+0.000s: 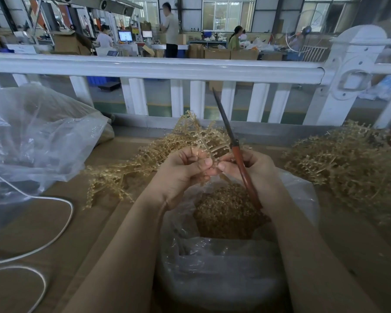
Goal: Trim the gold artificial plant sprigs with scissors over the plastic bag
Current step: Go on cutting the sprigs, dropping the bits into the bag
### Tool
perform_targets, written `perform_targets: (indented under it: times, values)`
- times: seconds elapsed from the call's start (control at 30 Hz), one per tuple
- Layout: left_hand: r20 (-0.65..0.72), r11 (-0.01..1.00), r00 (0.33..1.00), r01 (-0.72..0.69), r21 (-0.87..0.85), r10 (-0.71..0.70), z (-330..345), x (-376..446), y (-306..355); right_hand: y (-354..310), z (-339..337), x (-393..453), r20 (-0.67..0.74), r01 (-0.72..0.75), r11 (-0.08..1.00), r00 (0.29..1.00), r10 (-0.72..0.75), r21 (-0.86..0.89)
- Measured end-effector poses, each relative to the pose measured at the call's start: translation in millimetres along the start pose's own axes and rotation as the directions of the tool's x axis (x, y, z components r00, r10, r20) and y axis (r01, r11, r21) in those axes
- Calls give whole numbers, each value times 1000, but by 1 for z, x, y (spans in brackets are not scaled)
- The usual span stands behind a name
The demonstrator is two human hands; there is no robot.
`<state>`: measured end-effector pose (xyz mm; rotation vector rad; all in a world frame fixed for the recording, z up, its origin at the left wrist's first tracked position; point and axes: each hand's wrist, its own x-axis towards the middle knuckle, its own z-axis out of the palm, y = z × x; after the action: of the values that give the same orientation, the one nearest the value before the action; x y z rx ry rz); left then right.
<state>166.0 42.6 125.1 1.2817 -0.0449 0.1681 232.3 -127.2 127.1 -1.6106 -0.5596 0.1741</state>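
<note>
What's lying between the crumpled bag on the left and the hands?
In the head view, loose gold sprigs lie on the brown table between the crumpled bag and the hands, which pinch one sprig.

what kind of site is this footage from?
Most likely a factory or packing workshop. Bulk heaps of gold sprigs lie on the bench, a plastic bag catches trimmings, and behind the white railing stand stacked cardboard boxes and workstations with monitors.
</note>
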Motion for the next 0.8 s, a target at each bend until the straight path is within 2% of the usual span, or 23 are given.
perform_targets:
  times: [0.27,0.5,0.63,0.8]
  values:
    - [-12,999,999,-35,37,36,0,-1,0,1,2,0,6,27,999,1000,-27,-33]
    - [-143,995,985,-97,31,100,1,0,-1,6,3,1,-128,43,969,989,-76,-243]
    - [-219,991,970,-118,-60,102,-2,1,-2,8,2,0,-172,89,934,973,-156,-345]
    - [-246,983,963,-146,-113,114,-7,1,-4,9,-2,-3,-42,154,822,976,-211,-549]
